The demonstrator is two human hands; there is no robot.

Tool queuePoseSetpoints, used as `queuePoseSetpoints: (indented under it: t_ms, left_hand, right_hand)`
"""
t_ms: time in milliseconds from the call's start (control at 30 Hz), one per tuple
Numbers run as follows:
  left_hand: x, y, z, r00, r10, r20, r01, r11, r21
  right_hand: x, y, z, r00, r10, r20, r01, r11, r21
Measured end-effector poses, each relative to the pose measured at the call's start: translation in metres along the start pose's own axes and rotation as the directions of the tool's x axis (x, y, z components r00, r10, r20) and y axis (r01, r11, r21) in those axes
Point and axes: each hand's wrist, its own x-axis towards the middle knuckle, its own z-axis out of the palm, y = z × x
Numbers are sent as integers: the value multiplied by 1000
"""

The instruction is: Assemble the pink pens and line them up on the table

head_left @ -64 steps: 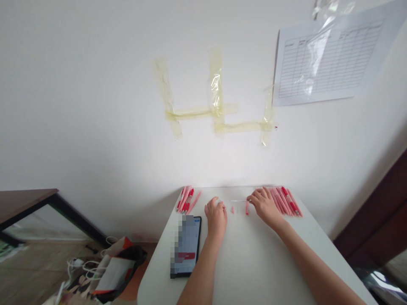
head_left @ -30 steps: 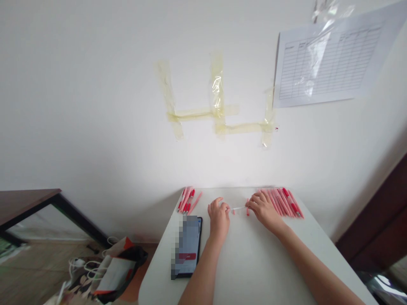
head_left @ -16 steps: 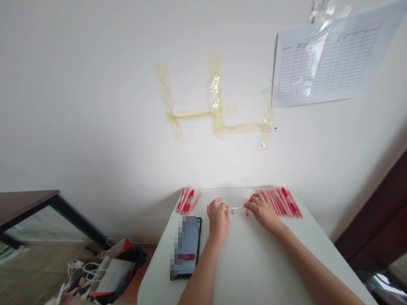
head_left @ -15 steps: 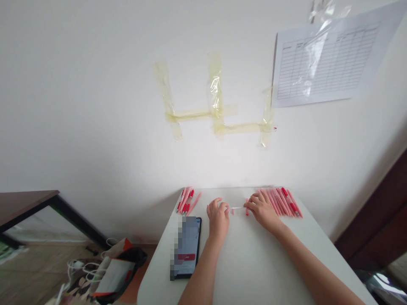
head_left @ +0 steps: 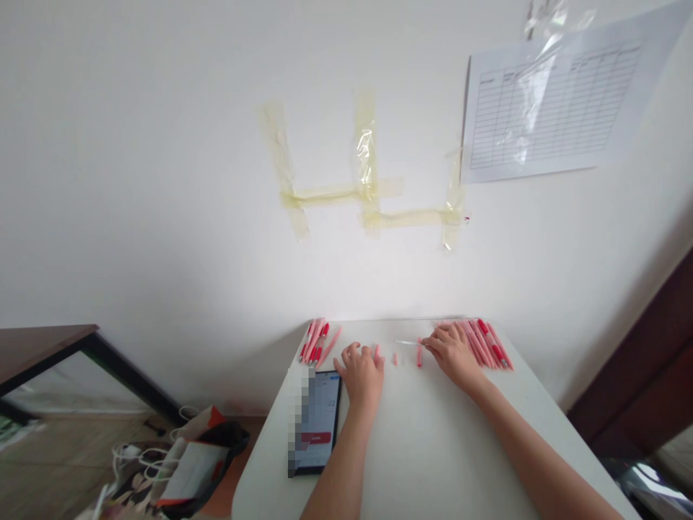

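Observation:
Pinched in the fingers of my right hand (head_left: 453,355) is a thin whitish pen refill (head_left: 407,342), pointing left above the white table. My left hand (head_left: 362,374) has its fingers apart over the tabletop, with a pink pen part (head_left: 377,352) standing out by its index finger; whether they touch I cannot tell. Between the hands lie a small pink pen tip (head_left: 395,359) and a pink pen barrel (head_left: 419,354) with a red end. Behind my right hand is a row of several pink pens (head_left: 484,344), partly hidden by it.
A phone (head_left: 319,426), partly pixelated, lies left of my left forearm. Several pink and red pens (head_left: 314,342) rest at the table's (head_left: 422,462) back left corner. The white wall (head_left: 336,282) rises behind. Bags and cables (head_left: 189,462) are on the floor at left.
My left hand has moved left, away from the refill, and its fingers have spread. The refill now stays in my right hand alone, which has shifted slightly right.

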Motion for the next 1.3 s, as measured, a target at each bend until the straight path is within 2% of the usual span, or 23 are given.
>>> queuePoseSetpoints:
  t_ms: [233, 567, 1300]
  left_hand:
    - [1, 0, 1, 1000, -1, -3, 1, 1000, -13]
    - [0, 1, 1, 987, 83, -137, -104, 983, -152]
    - [-2, 3, 0, 983, 125, -136, -151, 968, -202]
  right_hand:
    - [0, 0, 0, 1000, 10, 4, -10, 1000, -2]
    - [-1, 1, -3, 998, 32, -62, -35, 998, -46]
    - [0, -1, -4, 1000, -13, -25, 11, 999, -47]
